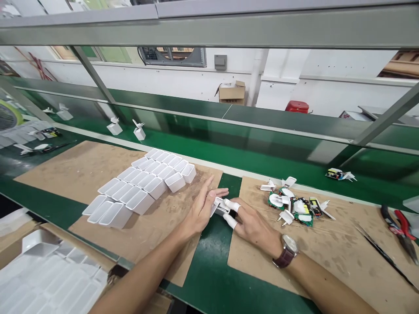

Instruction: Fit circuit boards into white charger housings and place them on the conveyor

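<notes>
A small white plastic case [220, 206] is between my two hands, over the dark green strip of the bench. My right hand [250, 224] pinches its right end with thumb and fingers, which wear white finger cots. Against the case's left side rests my left hand [200, 209], its fingers stretched out and apart. What sits inside the case is too small to make out. Left of my hands, open white cases [140, 183] stand in rows on brown cardboard. To the right lies a pile of green circuit boards [303, 209] with white plug parts.
Pliers [401, 231] and tweezers [382, 253] lie at the far right. One circuit board [335, 174] sits at the back right. A carton [114, 266] of white cases is at the lower left. A metal shelf frame [209, 30] spans the bench overhead.
</notes>
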### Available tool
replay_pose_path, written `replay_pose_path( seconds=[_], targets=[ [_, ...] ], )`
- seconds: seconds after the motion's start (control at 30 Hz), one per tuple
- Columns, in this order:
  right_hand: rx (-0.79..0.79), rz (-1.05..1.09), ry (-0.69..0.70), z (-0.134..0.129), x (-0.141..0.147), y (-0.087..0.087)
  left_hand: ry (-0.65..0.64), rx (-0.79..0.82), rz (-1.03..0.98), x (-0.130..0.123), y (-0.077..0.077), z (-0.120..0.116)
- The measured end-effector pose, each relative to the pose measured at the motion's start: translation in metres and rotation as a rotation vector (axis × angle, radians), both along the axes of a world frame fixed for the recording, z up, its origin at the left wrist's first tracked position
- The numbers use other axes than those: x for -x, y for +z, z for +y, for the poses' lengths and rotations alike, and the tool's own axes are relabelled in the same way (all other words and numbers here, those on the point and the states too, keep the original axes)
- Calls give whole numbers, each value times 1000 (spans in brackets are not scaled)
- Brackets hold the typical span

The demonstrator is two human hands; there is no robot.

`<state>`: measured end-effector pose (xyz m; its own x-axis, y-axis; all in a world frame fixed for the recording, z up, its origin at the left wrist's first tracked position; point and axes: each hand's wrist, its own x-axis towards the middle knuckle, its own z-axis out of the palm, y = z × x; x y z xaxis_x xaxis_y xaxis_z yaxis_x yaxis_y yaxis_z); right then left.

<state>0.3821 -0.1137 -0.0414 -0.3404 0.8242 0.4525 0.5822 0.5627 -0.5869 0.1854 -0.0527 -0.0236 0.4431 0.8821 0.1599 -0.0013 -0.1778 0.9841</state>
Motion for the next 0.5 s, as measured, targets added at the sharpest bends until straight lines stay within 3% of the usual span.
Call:
replay_pose_path(
  seconds=[0.1,0.2,0.27,0.37,0.43,0.5],
  targets=[
    [-53,-19,-20,-2,5,-1,5,5,23,1,1,1],
    [-8,89,-11,-1,9,-3,-20,-8,18,3,-2,3],
    [117,308,-18,3,10,-6,-59,-64,-26,3,-5,3],
    [432,718,-29,10,11,-10,-57,-285,23,1,-9,2],
    [592,855,-19,13,10,-10,4,-455,144,-1,-10,1],
    [643,892,-8,14,9,-8,51,-586,223,-3,-10,-1]
  ],
)
